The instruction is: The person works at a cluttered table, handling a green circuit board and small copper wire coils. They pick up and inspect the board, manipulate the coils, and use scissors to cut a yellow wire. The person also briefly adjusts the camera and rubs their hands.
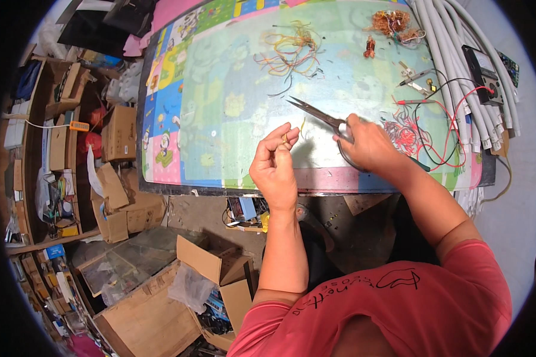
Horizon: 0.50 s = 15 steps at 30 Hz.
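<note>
My left hand (275, 172) is closed in a pinch above the near part of the table, with a short bit of yellow wire (285, 138) showing at the fingertips. Just right of it, my right hand (369, 144) grips a pair of scissors (317, 112) by the handles. Their dark blades point to the far left, nearly together and apart from the left hand. A thin yellow wire strand (303, 127) shows between the hands. Farther back lies a loose tangle of yellow, orange and green wires (293, 50), with small cut pieces scattered around it.
Red and white wires (406, 134) lie to the right, beside a multimeter (483, 76) with red and black leads. A copper wire bundle (390, 22) is at the far right, near long white tubes (452, 35). An open cardboard box (235, 297) stands below the table (220, 160).
</note>
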Each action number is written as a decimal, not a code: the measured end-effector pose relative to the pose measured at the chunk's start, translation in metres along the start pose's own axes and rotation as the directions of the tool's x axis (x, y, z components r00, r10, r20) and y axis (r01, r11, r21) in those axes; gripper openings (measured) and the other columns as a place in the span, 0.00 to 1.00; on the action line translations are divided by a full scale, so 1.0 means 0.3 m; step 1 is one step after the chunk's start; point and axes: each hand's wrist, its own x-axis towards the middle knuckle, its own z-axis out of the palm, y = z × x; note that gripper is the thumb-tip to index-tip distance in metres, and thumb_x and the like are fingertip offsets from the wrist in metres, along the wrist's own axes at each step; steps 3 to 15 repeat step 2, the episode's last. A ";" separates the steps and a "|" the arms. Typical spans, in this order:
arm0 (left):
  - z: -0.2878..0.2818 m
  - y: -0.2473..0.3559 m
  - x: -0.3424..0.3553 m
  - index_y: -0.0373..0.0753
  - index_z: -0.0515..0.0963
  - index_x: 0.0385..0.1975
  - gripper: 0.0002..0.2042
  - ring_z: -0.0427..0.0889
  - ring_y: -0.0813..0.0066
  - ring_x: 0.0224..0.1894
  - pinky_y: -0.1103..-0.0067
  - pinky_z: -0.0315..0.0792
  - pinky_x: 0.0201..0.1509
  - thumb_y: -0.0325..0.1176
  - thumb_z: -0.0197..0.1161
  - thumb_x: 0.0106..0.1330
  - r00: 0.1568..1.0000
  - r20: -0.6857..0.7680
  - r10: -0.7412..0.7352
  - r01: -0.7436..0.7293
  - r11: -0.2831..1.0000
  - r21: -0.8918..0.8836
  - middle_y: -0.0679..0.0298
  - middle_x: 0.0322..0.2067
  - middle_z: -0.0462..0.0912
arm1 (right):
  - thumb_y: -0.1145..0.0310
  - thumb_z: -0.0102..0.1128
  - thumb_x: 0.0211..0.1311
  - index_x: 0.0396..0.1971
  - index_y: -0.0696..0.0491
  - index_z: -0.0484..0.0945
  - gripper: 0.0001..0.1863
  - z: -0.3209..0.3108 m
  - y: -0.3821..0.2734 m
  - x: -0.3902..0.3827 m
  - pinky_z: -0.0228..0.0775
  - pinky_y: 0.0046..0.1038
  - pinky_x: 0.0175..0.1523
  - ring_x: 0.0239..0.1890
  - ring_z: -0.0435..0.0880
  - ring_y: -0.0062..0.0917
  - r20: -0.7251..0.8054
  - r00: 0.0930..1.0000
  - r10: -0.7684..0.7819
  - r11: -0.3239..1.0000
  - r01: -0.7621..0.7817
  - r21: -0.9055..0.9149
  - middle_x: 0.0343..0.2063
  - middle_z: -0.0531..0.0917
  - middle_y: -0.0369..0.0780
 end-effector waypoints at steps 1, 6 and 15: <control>-0.004 -0.004 0.003 0.29 0.73 0.31 0.04 0.81 0.63 0.44 0.69 0.76 0.52 0.22 0.50 0.65 1.000 0.019 -0.010 0.010 1.000 -0.015 0.46 0.46 0.77 | 0.54 0.62 0.57 0.35 0.63 0.69 0.24 0.001 0.034 0.015 0.73 0.45 0.35 0.28 0.80 0.52 -0.071 0.997 -0.043 0.999 0.043 -0.003 0.24 0.80 0.55; -0.009 -0.010 0.007 0.29 0.73 0.32 0.04 0.81 0.63 0.46 0.69 0.76 0.52 0.22 0.51 0.65 0.999 0.039 -0.020 0.021 0.999 -0.030 0.45 0.47 0.76 | 0.55 0.65 0.54 0.36 0.62 0.70 0.25 -0.008 0.062 0.030 0.74 0.45 0.35 0.30 0.82 0.49 -0.056 0.998 -0.021 0.991 0.013 -0.136 0.28 0.81 0.54; -0.009 -0.010 0.007 0.29 0.73 0.32 0.04 0.81 0.63 0.46 0.69 0.76 0.52 0.22 0.51 0.65 0.999 0.039 -0.020 0.021 0.999 -0.030 0.45 0.47 0.76 | 0.55 0.65 0.54 0.36 0.62 0.70 0.25 -0.008 0.062 0.030 0.74 0.45 0.35 0.30 0.82 0.49 -0.056 0.998 -0.021 0.991 0.013 -0.136 0.28 0.81 0.54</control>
